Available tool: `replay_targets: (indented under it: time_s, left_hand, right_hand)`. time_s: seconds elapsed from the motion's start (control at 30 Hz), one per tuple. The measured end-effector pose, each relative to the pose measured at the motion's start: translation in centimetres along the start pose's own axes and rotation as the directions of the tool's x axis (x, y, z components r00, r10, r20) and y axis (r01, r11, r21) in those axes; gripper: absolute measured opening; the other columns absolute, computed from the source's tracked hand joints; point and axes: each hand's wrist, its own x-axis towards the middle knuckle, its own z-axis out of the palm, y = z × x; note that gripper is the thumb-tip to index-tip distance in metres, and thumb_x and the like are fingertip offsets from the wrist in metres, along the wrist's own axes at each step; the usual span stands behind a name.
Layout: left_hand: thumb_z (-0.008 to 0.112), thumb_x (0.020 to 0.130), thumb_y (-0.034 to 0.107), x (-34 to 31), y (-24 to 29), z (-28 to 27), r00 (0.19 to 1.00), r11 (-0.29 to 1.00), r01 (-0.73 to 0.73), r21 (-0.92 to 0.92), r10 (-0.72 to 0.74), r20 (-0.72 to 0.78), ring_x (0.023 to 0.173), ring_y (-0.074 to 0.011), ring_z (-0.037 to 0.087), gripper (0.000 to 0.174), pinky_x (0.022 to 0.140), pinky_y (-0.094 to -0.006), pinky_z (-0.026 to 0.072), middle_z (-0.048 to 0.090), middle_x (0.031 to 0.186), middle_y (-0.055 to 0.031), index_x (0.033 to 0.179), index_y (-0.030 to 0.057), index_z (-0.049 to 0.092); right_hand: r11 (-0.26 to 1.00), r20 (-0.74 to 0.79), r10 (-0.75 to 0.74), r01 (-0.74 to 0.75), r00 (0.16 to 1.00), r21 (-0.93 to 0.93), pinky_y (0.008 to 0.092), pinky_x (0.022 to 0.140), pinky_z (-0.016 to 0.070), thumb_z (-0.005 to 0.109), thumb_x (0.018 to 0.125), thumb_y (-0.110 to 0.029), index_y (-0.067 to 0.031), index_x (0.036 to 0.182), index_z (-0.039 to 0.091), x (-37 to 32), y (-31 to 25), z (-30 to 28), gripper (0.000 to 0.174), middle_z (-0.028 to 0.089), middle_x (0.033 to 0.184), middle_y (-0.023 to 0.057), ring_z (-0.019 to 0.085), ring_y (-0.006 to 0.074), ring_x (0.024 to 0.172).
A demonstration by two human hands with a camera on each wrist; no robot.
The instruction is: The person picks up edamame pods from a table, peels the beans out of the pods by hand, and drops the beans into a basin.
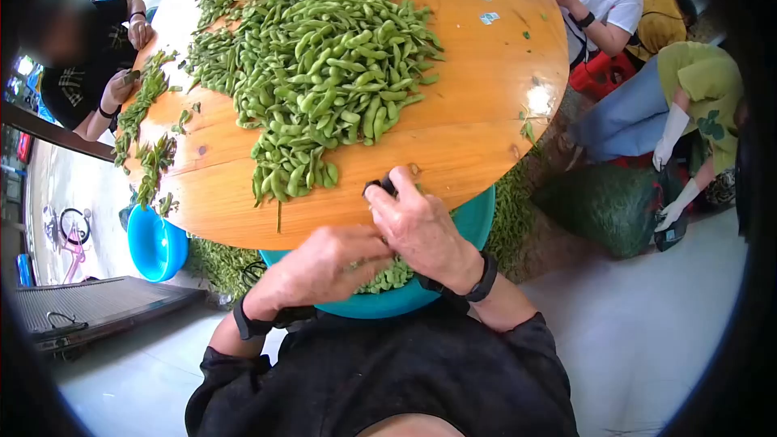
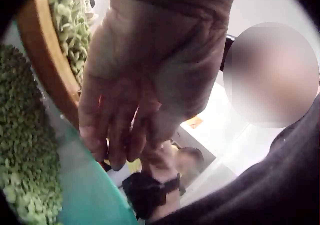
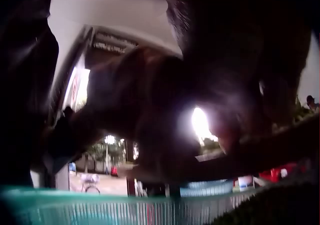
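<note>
My right hand [image 1: 425, 235] is raised over the table's near edge, with a small black thing [image 1: 382, 187] between its thumb and forefinger. Beside it, my left hand [image 1: 328, 267] is blurred, its fingers reaching under the right hand. In the left wrist view the left hand's fingers [image 2: 117, 140] hang loosely curled, with nothing seen in them. Below both hands stands a teal basin [image 1: 380, 304], partly under the table, with shelled green beans [image 1: 387, 277] inside. A big heap of green bean pods [image 1: 324, 65] covers the table's middle. The right wrist view is very dark.
The round wooden table [image 1: 469, 105] fills the front. A bright blue basin [image 1: 154, 244] sits on the floor at left, near a dark ramp-like panel [image 1: 105, 307]. People sit at left and far right; another, in white gloves, handles a full green net sack [image 1: 603, 206].
</note>
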Motion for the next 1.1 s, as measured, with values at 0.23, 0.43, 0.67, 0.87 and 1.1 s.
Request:
replay_targets:
  time_s: [0.23, 0.43, 0.67, 0.87, 1.1]
  left_hand:
    - [0.063, 0.084, -0.001, 0.7, -2.6, -1.5, 0.795, 0.861, 0.365, 0.354, -0.09, -0.599, 0.071, -0.0337, 0.062, 0.019, 0.064, -0.0391, 0.0496, 0.059, 0.082, -0.0147, 0.103, -0.0009, 0.065]
    - [0.058, 0.077, -0.001, 1.2, -3.4, -1.5, 0.911, 0.597, 0.346, 0.724, -0.029, -0.412, 0.076, -0.0289, 0.063, 0.04, 0.063, -0.0391, 0.0519, 0.051, 0.096, -0.0126, 0.117, -0.0001, 0.06]
    - [0.059, 0.079, -0.001, 1.7, -3.2, -3.5, 0.913, 0.673, 0.389, 0.629, -0.191, -0.36, 0.078, -0.029, 0.062, 0.02, 0.062, -0.041, 0.0515, 0.049, 0.095, -0.0125, 0.098, 0.0034, 0.057]
    - [0.069, 0.085, 0.003, 3.0, -2.7, -1.5, 0.834, 0.979, 0.19, 0.071, -0.122, -0.539, 0.058, -0.017, 0.058, 0.015, 0.05, -0.0314, 0.0448, 0.057, 0.078, -0.0093, 0.09, 0.003, 0.055]
    - [0.066, 0.088, -0.006, 3.5, -2.6, 1.5, 0.859, 0.824, 0.138, -0.549, -0.375, -0.348, 0.068, -0.0059, 0.059, 0.012, 0.057, -0.0203, 0.0469, 0.061, 0.08, -0.0014, 0.093, 0.0012, 0.057]
  right_hand:
    - [0.928, -0.435, 0.079, -0.225, 0.897, -0.297, 0.0444, 0.07, 0.0511, 0.057, 0.084, 0.001, -0.0024, 0.104, 0.06, 0.0, 10.0, -6.1, 0.02, 0.053, 0.092, 0.0188, 0.06, 0.0369, 0.082]
    - [0.634, -0.719, 0.283, -0.687, 0.635, -0.356, 0.0499, 0.078, 0.0469, 0.059, 0.085, -0.005, 0.0067, 0.116, 0.057, -5.3, 17.9, -11.8, 0.033, 0.059, 0.092, 0.0268, 0.058, 0.0437, 0.086]
    - [0.851, -0.686, 0.319, -0.517, 0.654, -0.097, 0.0415, 0.073, 0.0488, 0.063, 0.087, -0.005, 0.0073, 0.108, 0.063, -6.2, 11.6, -9.1, 0.024, 0.062, 0.091, 0.0219, 0.062, 0.0374, 0.081]
    - [0.77, -0.239, 0.51, -0.315, 0.826, 0.556, 0.0235, 0.055, 0.0427, 0.06, 0.089, 0.0, 0.0027, 0.108, 0.067, -3.6, 3.4, -5.3, 0.021, 0.061, 0.074, 0.0042, 0.053, 0.0068, 0.064]
    - [0.383, 0.097, 0.48, -0.308, 0.872, 0.871, 0.0197, 0.051, 0.0394, 0.058, 0.092, -0.001, 0.0087, 0.117, 0.062, -2.2, -0.4, -2.9, 0.027, 0.053, 0.078, -0.0003, 0.05, 0.004, 0.06]
